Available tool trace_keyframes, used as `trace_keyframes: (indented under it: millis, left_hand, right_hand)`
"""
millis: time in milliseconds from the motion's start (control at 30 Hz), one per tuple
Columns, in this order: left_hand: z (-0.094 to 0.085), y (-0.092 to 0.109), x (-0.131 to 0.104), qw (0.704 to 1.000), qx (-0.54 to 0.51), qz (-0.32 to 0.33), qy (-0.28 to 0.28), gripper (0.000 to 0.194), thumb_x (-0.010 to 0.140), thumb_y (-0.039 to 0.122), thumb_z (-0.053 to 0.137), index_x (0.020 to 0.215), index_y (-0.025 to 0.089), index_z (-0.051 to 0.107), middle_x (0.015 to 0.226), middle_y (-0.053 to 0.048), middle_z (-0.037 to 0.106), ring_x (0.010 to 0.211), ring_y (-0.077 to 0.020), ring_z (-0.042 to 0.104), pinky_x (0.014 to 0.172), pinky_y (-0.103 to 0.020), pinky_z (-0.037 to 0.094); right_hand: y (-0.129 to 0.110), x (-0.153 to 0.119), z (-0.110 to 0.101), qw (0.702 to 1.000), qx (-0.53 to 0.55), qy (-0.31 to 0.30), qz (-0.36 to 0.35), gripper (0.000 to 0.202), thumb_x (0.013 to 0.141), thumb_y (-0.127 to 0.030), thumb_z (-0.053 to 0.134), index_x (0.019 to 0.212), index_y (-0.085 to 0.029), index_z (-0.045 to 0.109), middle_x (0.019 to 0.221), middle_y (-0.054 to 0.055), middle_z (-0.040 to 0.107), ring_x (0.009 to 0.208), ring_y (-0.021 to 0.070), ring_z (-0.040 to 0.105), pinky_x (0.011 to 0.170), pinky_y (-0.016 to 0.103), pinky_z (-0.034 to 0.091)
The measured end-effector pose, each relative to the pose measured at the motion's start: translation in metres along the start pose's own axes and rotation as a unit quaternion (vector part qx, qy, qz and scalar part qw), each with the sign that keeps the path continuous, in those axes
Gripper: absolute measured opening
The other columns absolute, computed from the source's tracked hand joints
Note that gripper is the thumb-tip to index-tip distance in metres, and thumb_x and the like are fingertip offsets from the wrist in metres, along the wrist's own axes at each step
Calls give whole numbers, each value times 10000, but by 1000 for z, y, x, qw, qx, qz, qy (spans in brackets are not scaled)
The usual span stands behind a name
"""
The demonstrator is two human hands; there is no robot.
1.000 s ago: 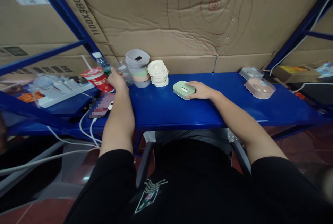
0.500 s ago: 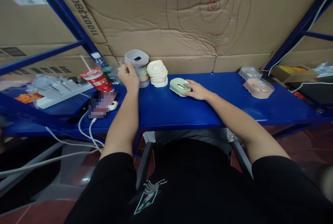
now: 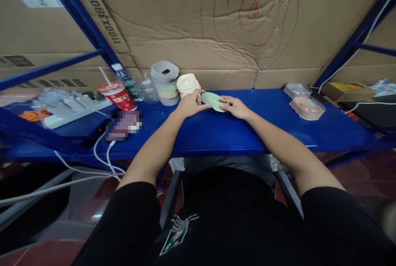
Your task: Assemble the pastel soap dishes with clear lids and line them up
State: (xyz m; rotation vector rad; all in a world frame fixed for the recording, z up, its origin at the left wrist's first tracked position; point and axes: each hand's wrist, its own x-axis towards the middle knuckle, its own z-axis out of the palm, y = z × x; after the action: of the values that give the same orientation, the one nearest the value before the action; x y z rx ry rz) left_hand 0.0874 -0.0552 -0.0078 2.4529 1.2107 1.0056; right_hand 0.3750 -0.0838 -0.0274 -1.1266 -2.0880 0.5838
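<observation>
A light green shallow plastic shell is tilted between my two hands over the blue tabletop. My left hand grips its left end, thumb below and fingers above. At its right end my right hand holds the edge, fingers bent over it. Just behind my left hand rises a stack of cream-coloured plastic pieces, its lower part hidden by the fingers. Left of that stands a stack of rounded-square pieces in grey, green and pink; the top grey one has a dark slot.
On the left are a red drink cup with a straw, a clear bottle, a blurred-out phone-like item, white cables and a power strip. At right sit clear-covered packs. A cardboard wall closes the back.
My left hand has moved right and down from beside the grey-topped stack to the green piece. That piece, earlier flat under my right hand with its slot showing, is now tilted, showing a hollow side.
</observation>
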Motion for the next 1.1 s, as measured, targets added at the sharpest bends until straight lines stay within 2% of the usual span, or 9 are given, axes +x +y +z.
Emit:
trace_keyframes:
  millis: [167,400,500,600,733,833,933,1033,1100]
  left_hand:
    - [1,0,0,1000,-2,-19,-5,901,801,584,918,1529,190,561,845,-35,762,869,-290,762,851,-417,553]
    - [-1,-7,1,999,1,-11,-38,1131,683,610,990,1608,184,498,851,-49,778,897,-333,772,889,-449,567]
    - [1,-12,2,1000,-6,-11,-24,935,855,606,851,1615,183,510,918,-72,790,924,-320,769,903,-447,567]
    - [4,-13,3,1000,-16,4,11,711,995,582,678,1577,186,575,969,-93,790,964,-317,766,919,-450,575]
    - [10,-8,2,998,-51,20,18,629,1047,601,602,1561,238,601,966,-95,781,946,-323,780,908,-466,604]
    - [16,-7,4,997,-73,16,19,625,1078,585,557,1616,267,533,897,-70,762,885,-313,792,903,-481,620]
    - [18,-15,11,990,-114,-29,74,603,1092,567,530,1607,252,509,876,-58,749,769,-268,775,860,-463,642]
    - [12,-34,20,965,-155,-99,185,555,1077,528,566,1546,235,519,1008,-87,752,678,-223,744,736,-398,636]
    - [5,-47,26,943,-170,-137,251,539,1064,500,592,1521,222,518,1035,-96,746,656,-212,736,672,-360,608]
  right_hand:
    - [4,2,-1,1000,24,9,10,484,961,-574,769,1325,-259,819,1556,135,684,1574,362,518,1340,637,300]
    - [4,3,-2,990,124,57,20,759,820,-950,656,1119,-282,856,1418,75,776,1493,346,605,1314,571,394]
    - [0,3,-2,976,198,73,59,864,759,-1020,628,1085,-248,837,1244,89,832,1319,356,725,1208,568,528]
    - [-8,2,-3,953,277,76,98,924,790,-1034,569,1138,-213,813,1104,123,846,1187,354,785,1095,563,615]
    - [-22,0,-6,935,327,59,126,955,880,-1018,432,1318,-233,754,1151,149,843,1151,365,801,1010,611,656]
    - [-26,0,-9,948,292,39,118,942,902,-997,423,1409,-254,701,1192,158,835,1155,368,800,1008,609,658]
    - [-18,3,-14,960,254,57,104,900,924,-962,461,1449,-258,661,1299,164,801,1131,335,813,1036,541,651]
    - [-2,4,-16,968,215,83,102,781,937,-849,611,1427,-243,660,1385,167,763,1118,306,812,1062,520,634]
    - [7,4,-15,976,185,63,96,683,908,-703,756,1368,-202,692,1332,179,781,1104,307,806,1082,544,620]
